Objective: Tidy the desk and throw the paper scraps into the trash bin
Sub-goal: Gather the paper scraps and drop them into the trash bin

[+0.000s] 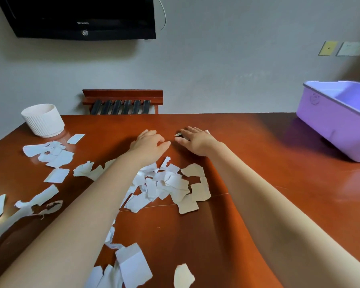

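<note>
Torn white and tan paper scraps lie across the brown desk. The thickest heap sits between my forearms, a second cluster lies at the left, and more scraps lie near the front edge. My left hand and my right hand rest palm down on the desk beyond the heap, fingers spread and relaxed. A small scrap peeks out by my right hand's fingertips. The white ribbed trash bin stands at the far left corner.
A purple plastic box sits tilted at the far right of the desk. Behind the desk stands a wooden rack against the wall, with a black television mounted above.
</note>
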The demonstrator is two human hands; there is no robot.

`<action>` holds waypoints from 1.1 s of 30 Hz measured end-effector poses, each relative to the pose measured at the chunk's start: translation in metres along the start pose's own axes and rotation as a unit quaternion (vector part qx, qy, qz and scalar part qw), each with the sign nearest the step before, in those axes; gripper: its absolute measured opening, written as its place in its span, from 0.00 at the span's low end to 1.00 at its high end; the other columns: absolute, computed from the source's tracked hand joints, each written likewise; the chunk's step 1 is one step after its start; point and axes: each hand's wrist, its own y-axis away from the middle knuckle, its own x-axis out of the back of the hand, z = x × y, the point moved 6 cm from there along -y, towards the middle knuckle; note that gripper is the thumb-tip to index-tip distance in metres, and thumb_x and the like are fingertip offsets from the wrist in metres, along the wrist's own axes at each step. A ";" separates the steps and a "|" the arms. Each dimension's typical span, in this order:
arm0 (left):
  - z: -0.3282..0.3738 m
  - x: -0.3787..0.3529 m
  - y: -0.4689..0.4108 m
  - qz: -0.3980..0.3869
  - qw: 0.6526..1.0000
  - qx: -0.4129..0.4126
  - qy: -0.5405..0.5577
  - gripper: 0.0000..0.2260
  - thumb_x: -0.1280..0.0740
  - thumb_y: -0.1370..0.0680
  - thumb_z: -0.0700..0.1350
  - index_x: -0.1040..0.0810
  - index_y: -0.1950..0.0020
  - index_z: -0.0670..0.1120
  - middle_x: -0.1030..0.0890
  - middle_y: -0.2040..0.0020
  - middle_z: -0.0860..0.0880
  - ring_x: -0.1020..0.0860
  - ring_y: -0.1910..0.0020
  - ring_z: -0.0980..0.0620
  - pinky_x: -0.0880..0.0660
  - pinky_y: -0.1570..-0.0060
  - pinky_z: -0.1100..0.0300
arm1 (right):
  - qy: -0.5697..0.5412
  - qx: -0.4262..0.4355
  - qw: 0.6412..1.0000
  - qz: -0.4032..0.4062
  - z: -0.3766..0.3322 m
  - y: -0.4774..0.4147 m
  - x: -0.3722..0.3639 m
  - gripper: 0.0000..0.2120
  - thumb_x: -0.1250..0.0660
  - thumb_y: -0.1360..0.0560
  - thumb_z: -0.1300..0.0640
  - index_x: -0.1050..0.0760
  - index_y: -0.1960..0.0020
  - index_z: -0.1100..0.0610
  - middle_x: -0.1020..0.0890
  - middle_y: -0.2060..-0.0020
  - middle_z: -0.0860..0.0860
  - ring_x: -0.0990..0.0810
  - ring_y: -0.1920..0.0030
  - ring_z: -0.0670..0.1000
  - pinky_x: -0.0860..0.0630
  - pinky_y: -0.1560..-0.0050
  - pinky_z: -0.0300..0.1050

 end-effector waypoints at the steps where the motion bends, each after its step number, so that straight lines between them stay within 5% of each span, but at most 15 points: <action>1: -0.001 0.002 0.005 0.010 1.000 -0.002 0.008 0.19 0.47 0.19 0.54 0.29 0.31 0.49 0.39 0.25 0.49 0.47 0.24 0.47 0.45 0.27 0.46 | -0.015 0.003 1.000 0.000 -0.001 0.006 -0.001 0.30 0.55 0.21 0.36 0.46 0.23 0.48 0.47 0.22 0.51 0.51 0.22 0.55 0.56 0.24 0.58; 6: -0.010 0.007 0.039 0.020 0.999 0.021 0.035 0.18 0.45 0.19 0.53 0.29 0.32 0.48 0.32 0.29 0.49 0.34 0.30 0.48 0.34 0.34 0.52 | -0.061 0.032 0.998 -0.007 -0.009 0.053 -0.010 0.26 0.55 0.19 0.39 0.42 0.24 0.47 0.45 0.23 0.51 0.51 0.22 0.54 0.54 0.24 0.58; 12: -0.034 -0.001 0.085 -0.019 0.998 0.058 -0.025 0.24 0.51 0.20 0.59 0.38 0.26 0.51 0.41 0.24 0.49 0.44 0.25 0.46 0.41 0.29 0.46 | -0.144 0.051 0.988 -0.027 -0.028 0.113 -0.019 0.25 0.52 0.19 0.40 0.38 0.26 0.48 0.43 0.23 0.49 0.49 0.23 0.52 0.53 0.24 0.55; 22: -0.036 -0.010 0.139 -0.027 0.997 0.071 0.024 0.23 0.50 0.19 0.58 0.36 0.27 0.52 0.37 0.25 0.50 0.35 0.29 0.47 0.31 0.38 0.53 | -0.117 0.079 0.990 -0.024 -0.056 0.181 -0.035 0.24 0.50 0.18 0.43 0.38 0.25 0.50 0.44 0.23 0.51 0.50 0.23 0.50 0.59 0.25 0.57; 26: -0.035 -0.013 0.152 -0.028 0.996 0.051 0.068 0.23 0.43 0.21 0.58 0.37 0.27 0.54 0.36 0.26 0.50 0.33 0.31 0.47 0.27 0.39 0.50 | -0.115 0.088 0.989 -0.011 -0.056 0.193 -0.038 0.35 0.41 0.25 0.36 0.42 0.24 0.52 0.42 0.24 0.49 0.47 0.23 0.49 0.52 0.24 0.57; 30: -0.035 -0.011 0.161 -0.050 0.994 0.030 0.097 0.30 0.35 0.25 0.57 0.42 0.25 0.55 0.43 0.23 0.51 0.42 0.25 0.47 0.33 0.33 0.45 | -0.104 0.110 0.988 -0.019 -0.054 0.197 -0.038 0.46 0.31 0.33 0.34 0.47 0.23 0.48 0.41 0.25 0.49 0.44 0.24 0.53 0.45 0.25 0.57; 33: -0.033 -0.009 0.170 -0.075 0.997 0.001 0.023 0.37 0.32 0.28 0.60 0.46 0.25 0.58 0.47 0.22 0.53 0.49 0.24 0.47 0.39 0.31 0.44 | -0.043 0.109 0.993 0.001 -0.052 0.193 -0.035 0.42 0.32 0.33 0.32 0.43 0.24 0.44 0.34 0.31 0.49 0.38 0.31 0.55 0.37 0.30 0.54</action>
